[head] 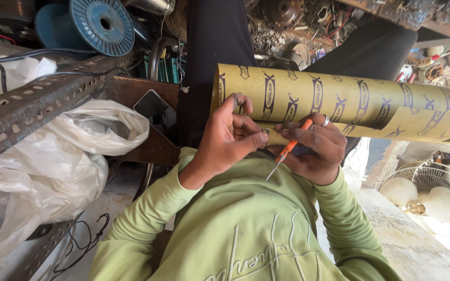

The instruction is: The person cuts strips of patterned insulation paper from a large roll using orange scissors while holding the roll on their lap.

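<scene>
Between both hands' fingers (246, 125), yellow roll (350, 101)

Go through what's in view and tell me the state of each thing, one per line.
Yellow roll: rolled up, lying sideways across the lap.
Left hand: pinching the roll's edge.
Right hand: gripping an orange cutter, blade out.
Plastic bag: crumpled.
Blue spool: empty.

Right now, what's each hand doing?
Left hand: fingers pinched on the yellow roll's edge.
Right hand: closed on the orange-handled tool, under the roll.
</scene>
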